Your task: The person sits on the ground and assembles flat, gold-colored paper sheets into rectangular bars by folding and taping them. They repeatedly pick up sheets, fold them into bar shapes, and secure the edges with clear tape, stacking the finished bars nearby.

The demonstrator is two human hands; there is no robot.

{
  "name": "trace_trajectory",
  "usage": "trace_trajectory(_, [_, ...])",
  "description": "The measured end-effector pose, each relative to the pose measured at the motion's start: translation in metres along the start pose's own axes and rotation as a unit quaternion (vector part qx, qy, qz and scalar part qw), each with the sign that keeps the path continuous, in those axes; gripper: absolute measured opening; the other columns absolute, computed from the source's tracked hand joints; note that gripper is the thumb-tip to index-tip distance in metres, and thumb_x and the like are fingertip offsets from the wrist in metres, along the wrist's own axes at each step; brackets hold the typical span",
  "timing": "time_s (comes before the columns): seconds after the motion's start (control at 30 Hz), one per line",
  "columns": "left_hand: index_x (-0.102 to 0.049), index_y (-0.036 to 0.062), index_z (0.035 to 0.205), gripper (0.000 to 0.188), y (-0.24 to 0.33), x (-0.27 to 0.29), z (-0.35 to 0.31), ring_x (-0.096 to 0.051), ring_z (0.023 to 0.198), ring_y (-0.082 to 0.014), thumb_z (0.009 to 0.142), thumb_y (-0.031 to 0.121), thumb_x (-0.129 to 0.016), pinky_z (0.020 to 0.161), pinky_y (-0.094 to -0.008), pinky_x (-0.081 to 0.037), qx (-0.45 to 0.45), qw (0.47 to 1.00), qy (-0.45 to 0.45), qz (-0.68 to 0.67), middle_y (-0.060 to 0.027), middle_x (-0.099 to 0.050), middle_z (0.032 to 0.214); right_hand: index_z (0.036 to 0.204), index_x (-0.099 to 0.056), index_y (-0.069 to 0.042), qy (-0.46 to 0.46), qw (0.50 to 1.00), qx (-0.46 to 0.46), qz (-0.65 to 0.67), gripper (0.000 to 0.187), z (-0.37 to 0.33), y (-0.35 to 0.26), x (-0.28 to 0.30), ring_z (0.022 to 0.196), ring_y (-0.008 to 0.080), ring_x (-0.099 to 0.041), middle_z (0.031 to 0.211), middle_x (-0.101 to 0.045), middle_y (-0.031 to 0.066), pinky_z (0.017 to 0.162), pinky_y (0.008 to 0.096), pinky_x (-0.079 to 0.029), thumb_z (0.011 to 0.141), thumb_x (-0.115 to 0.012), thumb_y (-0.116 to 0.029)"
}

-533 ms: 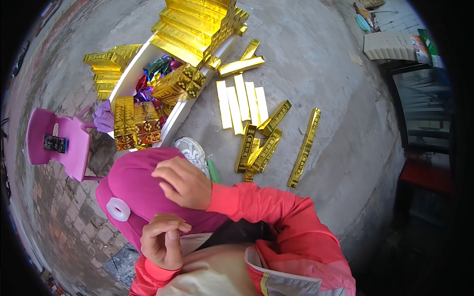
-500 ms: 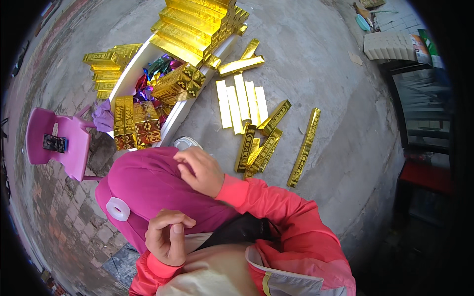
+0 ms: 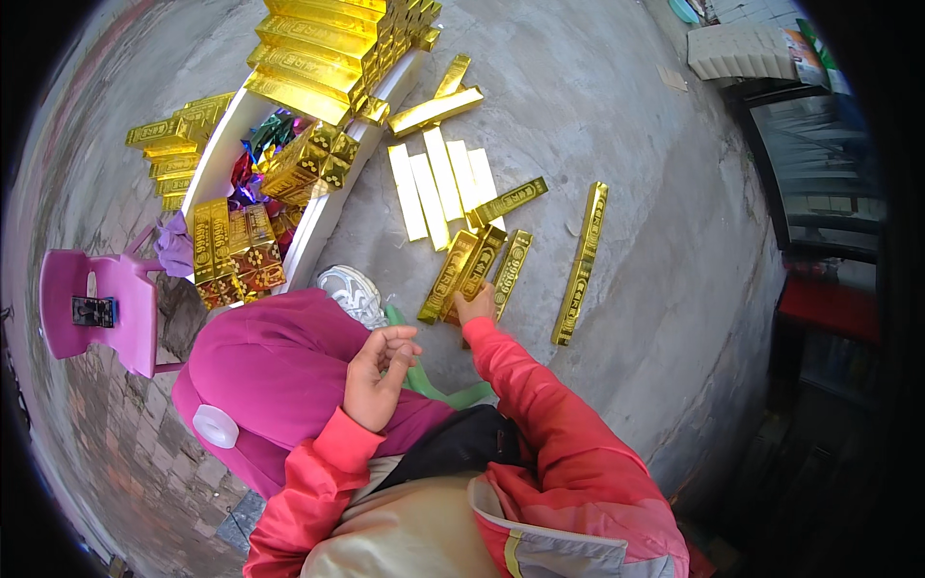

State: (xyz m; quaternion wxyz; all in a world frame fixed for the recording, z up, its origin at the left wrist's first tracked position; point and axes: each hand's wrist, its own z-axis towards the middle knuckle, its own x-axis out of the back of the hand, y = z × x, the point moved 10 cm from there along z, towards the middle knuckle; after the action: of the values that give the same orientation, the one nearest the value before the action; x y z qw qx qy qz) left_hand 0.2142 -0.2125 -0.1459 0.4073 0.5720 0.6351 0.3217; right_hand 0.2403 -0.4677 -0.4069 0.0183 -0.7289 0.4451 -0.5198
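My right hand reaches down to a loose group of long gold foil bars on the ground. Its fingers are closed round the near end of one gold foil bar; the fingertips are partly hidden. Beside that one lie another printed bar and a further bar, with one more slanting just beyond. My left hand hovers over my thigh, fingers bent and apart from the thumb, with nothing in it. A whitish tape roll rests on my knee in magenta trousers.
Several bright bars lie side by side farther out, and a long bar lies to the right. A white box holds colourful foil and gold bundles. A pink chair stands left; a dark cabinet stands right.
My right hand has gone from above my knee out to the gold bars and closed on one. Several bars there have shifted. My left hand has moved up and right.
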Motion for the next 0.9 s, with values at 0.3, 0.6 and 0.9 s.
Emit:
trace_trajectory(0.3, [-0.058, -0.0008, 0.123, 0.023, -0.010, 0.002, 0.001, -0.059, 0.088, -0.0087, 0.100, 0.002, -0.055, 0.081, -0.0246, -0.049, 0.029, 0.999, 0.011, 0.005, -0.0054, -0.066, 0.099, 0.132, -0.047, -0.003, 0.055, 0.980, 0.018, -0.190, 0.065, -0.010, -0.017, 0.000, 0.116, 0.0339, -0.059, 0.125, -0.057, 0.0196, 0.098, 0.0454, -0.047, 0.083, -0.079, -0.030])
trace_trajectory(0.6, [-0.048, -0.0012, 0.133, 0.034, -0.023, 0.017, 0.007, -0.056, 0.100, -0.0106, 0.101, 0.006, -0.056, 0.090, -0.0251, -0.046, 0.028, 0.999, 0.044, -0.003, -0.0069, -0.060, 0.113, 0.129, -0.044, -0.002, -0.069, 0.996, 0.023, -0.060, 0.060, 0.017, -0.007, 0.000, 0.104, 0.0300, -0.065, 0.117, -0.064, 0.0151, 0.088, 0.0445, -0.054, 0.083, -0.076, -0.024])
trace_trajectory(0.9, [-0.036, -0.0098, 0.143, 0.080, -0.010, -0.003, 0.033, -0.063, 0.108, -0.0237, 0.090, 0.036, -0.076, 0.092, -0.0355, -0.051, 0.022, 0.998, 0.031, 0.047, -0.0209, -0.062, 0.119, 0.151, -0.034, -0.003, -0.555, 0.658, 0.076, 0.503, 0.073, -0.093, -0.206, 0.053, 0.128, 0.0246, -0.052, 0.140, -0.053, 0.0120, 0.110, 0.0418, -0.039, 0.089, -0.063, -0.027])
